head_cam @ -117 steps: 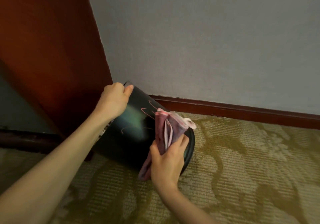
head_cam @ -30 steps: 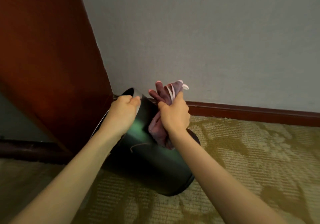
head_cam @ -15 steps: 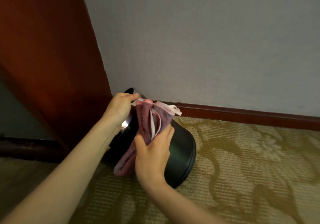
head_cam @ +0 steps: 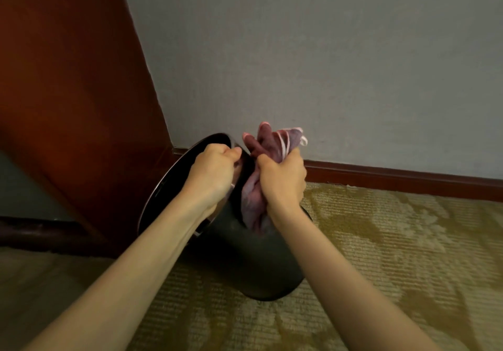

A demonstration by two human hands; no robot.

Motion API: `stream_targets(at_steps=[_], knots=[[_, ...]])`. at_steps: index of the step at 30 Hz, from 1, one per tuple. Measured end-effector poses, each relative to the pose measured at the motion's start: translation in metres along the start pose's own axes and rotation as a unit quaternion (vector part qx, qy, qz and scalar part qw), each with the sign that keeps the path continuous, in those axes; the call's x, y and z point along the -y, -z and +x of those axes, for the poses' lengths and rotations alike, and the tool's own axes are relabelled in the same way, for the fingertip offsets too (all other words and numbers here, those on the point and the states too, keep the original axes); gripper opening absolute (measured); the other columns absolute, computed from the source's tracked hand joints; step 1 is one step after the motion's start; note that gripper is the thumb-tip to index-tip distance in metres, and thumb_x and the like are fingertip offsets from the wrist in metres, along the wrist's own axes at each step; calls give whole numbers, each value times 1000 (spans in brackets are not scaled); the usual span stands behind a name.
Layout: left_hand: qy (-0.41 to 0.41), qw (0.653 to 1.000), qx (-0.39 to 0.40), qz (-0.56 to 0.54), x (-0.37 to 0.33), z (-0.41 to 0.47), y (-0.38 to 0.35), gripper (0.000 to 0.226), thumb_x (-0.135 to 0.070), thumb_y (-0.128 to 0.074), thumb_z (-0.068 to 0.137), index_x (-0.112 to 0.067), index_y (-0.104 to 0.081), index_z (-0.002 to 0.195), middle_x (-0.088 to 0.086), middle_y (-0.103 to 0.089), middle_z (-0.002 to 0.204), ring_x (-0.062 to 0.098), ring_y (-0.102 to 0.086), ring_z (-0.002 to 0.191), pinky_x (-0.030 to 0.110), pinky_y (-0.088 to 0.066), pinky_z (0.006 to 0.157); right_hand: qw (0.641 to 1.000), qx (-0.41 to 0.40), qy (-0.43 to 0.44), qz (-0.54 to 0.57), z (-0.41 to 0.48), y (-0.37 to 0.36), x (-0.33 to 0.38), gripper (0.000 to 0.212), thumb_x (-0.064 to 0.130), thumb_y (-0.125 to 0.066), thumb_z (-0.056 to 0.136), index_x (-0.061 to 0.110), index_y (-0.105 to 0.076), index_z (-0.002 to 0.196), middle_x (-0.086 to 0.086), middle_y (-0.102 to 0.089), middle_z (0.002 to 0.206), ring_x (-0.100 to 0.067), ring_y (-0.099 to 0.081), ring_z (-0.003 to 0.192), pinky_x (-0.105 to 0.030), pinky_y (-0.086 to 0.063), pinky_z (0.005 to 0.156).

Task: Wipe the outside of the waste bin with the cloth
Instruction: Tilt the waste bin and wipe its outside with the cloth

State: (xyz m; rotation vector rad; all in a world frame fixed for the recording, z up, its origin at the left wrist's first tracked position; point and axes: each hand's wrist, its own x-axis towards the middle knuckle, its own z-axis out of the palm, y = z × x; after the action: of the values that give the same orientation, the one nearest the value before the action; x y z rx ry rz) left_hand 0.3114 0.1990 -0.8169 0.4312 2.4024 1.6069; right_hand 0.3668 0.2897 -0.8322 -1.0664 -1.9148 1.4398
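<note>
Head view: a dark, glossy waste bin (head_cam: 253,263) stands tilted on the patterned carpet (head_cam: 394,255), its base on the floor nearer the camera and its open mouth leaning away toward the corner where the reddish wooden panel (head_cam: 68,92) meets the grey wall (head_cam: 326,51) and the dark skirting board (head_cam: 394,179). The left hand (head_cam: 215,174) is closed over the bin's rim, thumb at the top edge and fingers curled over the lip, so that it carries the tilt. The right hand (head_cam: 283,182) is clenched around a bunched pink-purple cloth (head_cam: 261,165), pressed against the upper outer wall just beside the left hand; folds of the cloth stick out above the fist and hang below it against the bin. Handling, as a judgement: the bin appears light and rigid, since one hand at the rim holds it canted; its smooth sheen suggests a slippery wall that offers little purchase, so the rim is the sound place to hold it. The cloth is soft and limp, best gripped as a wad in the palm, with its loose trailing edges kept clear of the carpet. Only one view is supplied.
</note>
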Motion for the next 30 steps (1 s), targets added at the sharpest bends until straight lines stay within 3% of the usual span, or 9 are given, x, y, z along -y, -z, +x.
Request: stream_targets(at_steps=[5,8,13,16,19,21,24,27,30], knots=[[-9,1000,0,5,1,-4,-4,39,-44,-45,78,-10,-63,79,14,-69,90,31,-64,90,54,-46,91,994,75,-40,-65,49,-6,7,52,33,-65,77,16,-48,123,-9,-61,112,-33,-58,102,-42,-49,85],[-11,1000,-3,5,5,0,-7,29,-40,-48,84,-16,-61,75,6,-66,94,25,-60,94,44,-44,94,989,104,-71,-76,66,-13,9,57,29,-67,75,12,-48,125,-13,-59,117,-34,-57,105,-44,-48,90],[-26,999,-23,26,5,10,-9,30,-34,-46,93,-17,-58,71,1,-62,82,17,-58,80,32,-45,73,992,71,-105,13,68,-14,4,53,30,-67,76,11,-50,123,-12,-60,117,-33,-58,104,-44,-47,92],[-24,999,-29,27,3,13,-8,32,-30,-47,94,-20,-53,65,-7,-54,70,8,-49,66,25,-36,62,990,17,-101,95,53,-10,4,56,33,-67,78,15,-46,127,-9,-60,116,-32,-57,105,-44,-45,95],[-8,999,-28,20,-2,28,-3,29,-20,-50,92,-6,-61,70,12,-64,78,27,-60,76,38,-47,76,987,-20,-48,154,19,-14,15,62,32,-66,79,24,-40,134,8,-56,93,-19,-54,90,-33,-43,88],[12,1000,-7,0,-5,38,1,29,-15,-50,91,-5,-59,66,18,-63,80,27,-59,80,40,-49,80,985,-18,1,174,-9,-17,21,62,31,-64,78,36,-36,134,22,-48,79,-8,-54,76,-27,-42,79],[33,999,2,-16,-2,43,10,40,-13,-54,88,-7,-57,49,4,-56,45,17,-54,52,21,-39,50,978,2,43,205,-43,-24,17,47,29,-62,74,57,-35,101,24,-57,85,4,-58,78,-21,-46,77],[72,996,-1,-47,-3,42,16,63,-13,-52,89,-10,-58,27,-6,-50,28,5,-46,24,10,-28,28,976,30,76,200,-71,-30,8,52,26,-62,71,63,-35,96,21,-61,94,7,-59,84,-8,-44,72],[90,994,-22,-64,-2,40,21,67,-17,-44,94,-8,-54,29,-1,-54,37,7,-54,40,12,-37,34,980,46,112,157,-81,-32,3,48,25,-62,71,55,-35,97,14,-59,101,2,-57,88,-18,-45,79]])
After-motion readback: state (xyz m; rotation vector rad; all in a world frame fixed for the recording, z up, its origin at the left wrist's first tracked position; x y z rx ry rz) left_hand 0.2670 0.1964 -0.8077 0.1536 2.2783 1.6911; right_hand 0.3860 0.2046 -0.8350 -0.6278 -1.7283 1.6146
